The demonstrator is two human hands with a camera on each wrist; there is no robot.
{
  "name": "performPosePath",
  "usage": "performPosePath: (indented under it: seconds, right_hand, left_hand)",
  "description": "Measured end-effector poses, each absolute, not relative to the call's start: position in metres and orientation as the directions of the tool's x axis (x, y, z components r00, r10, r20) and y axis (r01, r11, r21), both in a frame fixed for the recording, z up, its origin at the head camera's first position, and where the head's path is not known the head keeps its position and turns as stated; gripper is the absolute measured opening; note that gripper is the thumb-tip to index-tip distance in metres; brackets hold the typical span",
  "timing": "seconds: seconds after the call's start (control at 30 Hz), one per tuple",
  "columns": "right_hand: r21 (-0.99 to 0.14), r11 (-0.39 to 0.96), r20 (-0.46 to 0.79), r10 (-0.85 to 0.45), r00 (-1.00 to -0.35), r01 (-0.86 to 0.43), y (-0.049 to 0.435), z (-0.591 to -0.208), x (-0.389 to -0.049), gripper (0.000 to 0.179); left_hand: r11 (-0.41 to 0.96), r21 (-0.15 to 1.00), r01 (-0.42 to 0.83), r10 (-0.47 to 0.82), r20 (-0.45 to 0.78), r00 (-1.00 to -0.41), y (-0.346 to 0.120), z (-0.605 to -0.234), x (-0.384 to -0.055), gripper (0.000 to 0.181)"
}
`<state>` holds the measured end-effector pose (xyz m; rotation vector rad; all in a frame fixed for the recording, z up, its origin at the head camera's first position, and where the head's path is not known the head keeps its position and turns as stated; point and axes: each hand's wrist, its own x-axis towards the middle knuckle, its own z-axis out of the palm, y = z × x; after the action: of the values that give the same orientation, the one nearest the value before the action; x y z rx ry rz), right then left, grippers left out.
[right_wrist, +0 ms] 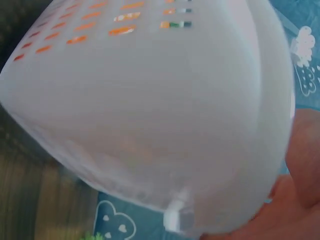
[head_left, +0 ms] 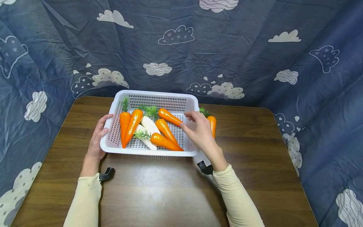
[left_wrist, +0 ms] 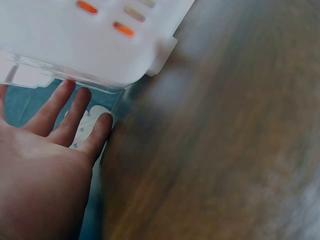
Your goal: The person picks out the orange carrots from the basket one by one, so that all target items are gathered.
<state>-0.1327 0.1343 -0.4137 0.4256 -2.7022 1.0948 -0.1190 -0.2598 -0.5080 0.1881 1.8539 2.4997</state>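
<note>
A white slotted basket [head_left: 153, 152] holds several orange carrots [head_left: 167, 127] and two white radishes [head_left: 151, 125] with green tops. At its left rim is my left hand [head_left: 97, 138], thumb and fingertips touching the edge. In the left wrist view the fingers [left_wrist: 75, 117] look nearly straight beside the basket. My right hand [head_left: 199, 127] reaches over the right rim, with thumb and fingers apart. Its thumb tip is by the narrow end of the uppermost carrot [head_left: 169, 116]; whether they touch I cannot tell. The right wrist view mostly shows the basket's outer wall [right_wrist: 150, 110].
Another carrot [head_left: 212, 126] with a green top lies on the wooden table [head_left: 249, 151], just right of the basket and partly hidden by the right hand. Behind the table hangs a dark blue curtain [head_left: 170, 56] with cloud prints.
</note>
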Motion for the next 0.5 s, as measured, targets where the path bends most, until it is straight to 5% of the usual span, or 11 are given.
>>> performPosePath:
  seconds: [0.5]
  right_hand:
    - [-0.691, 0.617, 0.198, -0.340, -0.919, -0.377, 0.108, -0.414, -0.131, 0.038]
  left_hand:
    - [-0.288, 0.956, 0.054, 0.096, 0.085, -0.992, -0.260, -0.506, -0.119, 0.057]
